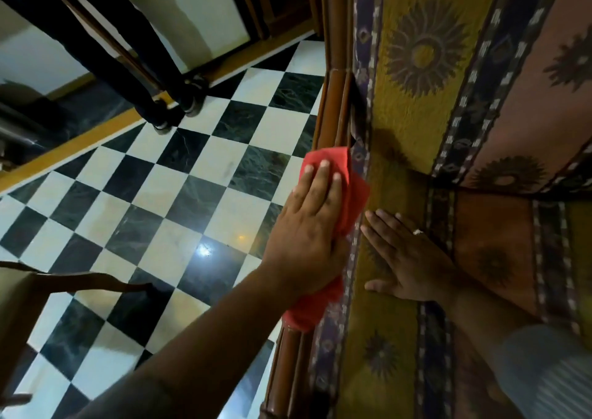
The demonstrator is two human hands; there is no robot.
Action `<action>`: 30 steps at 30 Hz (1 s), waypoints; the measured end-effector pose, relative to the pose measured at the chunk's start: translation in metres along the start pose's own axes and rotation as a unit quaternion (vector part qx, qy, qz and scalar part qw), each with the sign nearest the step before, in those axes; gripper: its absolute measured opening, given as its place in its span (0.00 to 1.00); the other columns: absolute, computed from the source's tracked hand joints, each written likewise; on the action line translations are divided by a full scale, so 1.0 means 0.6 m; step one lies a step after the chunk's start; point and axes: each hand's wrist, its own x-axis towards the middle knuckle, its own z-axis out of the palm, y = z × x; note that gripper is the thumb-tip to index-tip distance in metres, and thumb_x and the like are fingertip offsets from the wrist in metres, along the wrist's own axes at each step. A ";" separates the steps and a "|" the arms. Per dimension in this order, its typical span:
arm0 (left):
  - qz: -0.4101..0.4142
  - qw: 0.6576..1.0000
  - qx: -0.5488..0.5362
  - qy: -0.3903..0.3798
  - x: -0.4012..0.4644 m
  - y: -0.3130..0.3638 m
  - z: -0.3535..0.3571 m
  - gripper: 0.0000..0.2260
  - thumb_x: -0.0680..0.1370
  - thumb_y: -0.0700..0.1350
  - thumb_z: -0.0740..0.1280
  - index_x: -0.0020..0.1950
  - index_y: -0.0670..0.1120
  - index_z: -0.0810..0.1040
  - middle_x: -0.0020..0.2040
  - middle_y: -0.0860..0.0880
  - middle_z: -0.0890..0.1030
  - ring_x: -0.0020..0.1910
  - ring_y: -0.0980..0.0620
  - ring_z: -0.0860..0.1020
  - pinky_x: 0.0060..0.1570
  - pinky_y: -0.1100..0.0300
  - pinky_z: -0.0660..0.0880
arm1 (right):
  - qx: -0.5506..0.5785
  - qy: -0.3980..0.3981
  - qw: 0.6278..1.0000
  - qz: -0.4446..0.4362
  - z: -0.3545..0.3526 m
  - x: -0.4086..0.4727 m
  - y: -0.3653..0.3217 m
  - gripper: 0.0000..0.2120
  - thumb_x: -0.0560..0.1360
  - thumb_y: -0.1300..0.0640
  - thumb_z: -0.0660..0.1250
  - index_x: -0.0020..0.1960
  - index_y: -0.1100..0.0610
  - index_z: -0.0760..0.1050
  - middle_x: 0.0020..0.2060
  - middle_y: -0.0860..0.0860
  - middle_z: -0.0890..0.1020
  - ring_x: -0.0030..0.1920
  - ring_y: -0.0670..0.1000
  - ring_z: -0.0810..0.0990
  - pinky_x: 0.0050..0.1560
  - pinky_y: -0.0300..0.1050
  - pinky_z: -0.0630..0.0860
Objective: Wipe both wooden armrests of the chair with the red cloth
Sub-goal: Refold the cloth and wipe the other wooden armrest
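Head view: we note the left hand (307, 223) pressed flat, fingers extended, on the red cloth (333, 194), which drapes over the wooden armrest (336, 104) at the chair's outer edge beside the checkered floor (160, 194). The armrest's long axis runs away from us, bare wood lying ahead of the fingertips, so we judge the stroke goes forward. The right hand (407, 258) lies open and empty on the patterned seat cushion (400, 338) just beside the cloth; no legible writing.

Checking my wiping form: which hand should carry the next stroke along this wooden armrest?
Left hand: it presses the red cloth flat on the armrest. The right hand lies clothless on the cushion.
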 end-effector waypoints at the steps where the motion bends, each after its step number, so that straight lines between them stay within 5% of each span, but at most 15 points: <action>1: -0.002 1.000 0.003 0.002 0.018 -0.002 -0.002 0.34 0.79 0.58 0.52 0.81 0.45 0.47 0.82 0.44 0.44 0.80 0.45 0.39 0.79 0.47 0.46 | -0.004 -0.003 1.000 0.000 0.001 0.000 -0.001 0.51 0.72 0.22 0.54 0.80 0.59 0.55 0.81 0.57 0.54 0.80 0.57 0.52 0.76 0.61 0.59; 12: -0.012 0.996 0.085 -0.005 0.289 -0.037 -0.050 0.43 0.74 0.61 0.62 0.81 0.44 0.48 0.82 0.43 0.47 0.81 0.43 0.44 0.79 0.44 0.48 | -0.006 -0.030 0.999 0.013 0.009 0.003 0.005 0.52 0.71 0.20 0.50 0.81 0.57 0.51 0.81 0.55 0.50 0.81 0.55 0.48 0.78 0.59 0.53; 18: -0.004 0.994 0.107 0.010 0.236 -0.022 -0.037 0.42 0.73 0.61 0.61 0.81 0.44 0.49 0.82 0.42 0.49 0.81 0.44 0.46 0.79 0.46 0.45 | 0.000 -0.038 0.999 0.013 0.004 0.000 0.004 0.53 0.70 0.20 0.50 0.81 0.57 0.52 0.81 0.55 0.51 0.81 0.55 0.49 0.77 0.59 0.54; 23: 0.020 0.995 0.094 -0.041 0.156 -0.021 -0.043 0.47 0.68 0.63 0.61 0.81 0.42 0.50 0.82 0.41 0.50 0.81 0.42 0.47 0.78 0.42 0.54 | 0.019 -0.040 0.999 0.011 -0.005 0.004 0.005 0.52 0.70 0.20 0.51 0.80 0.56 0.53 0.81 0.54 0.52 0.81 0.55 0.50 0.76 0.59 0.56; 30: 0.014 0.993 0.117 -0.031 0.274 -0.021 -0.080 0.49 0.69 0.65 0.66 0.80 0.40 0.52 0.81 0.38 0.54 0.80 0.40 0.52 0.79 0.48 0.51 | 0.007 -0.043 0.999 0.014 0.002 0.004 0.004 0.52 0.70 0.20 0.50 0.81 0.56 0.50 0.82 0.54 0.50 0.81 0.55 0.48 0.78 0.58 0.51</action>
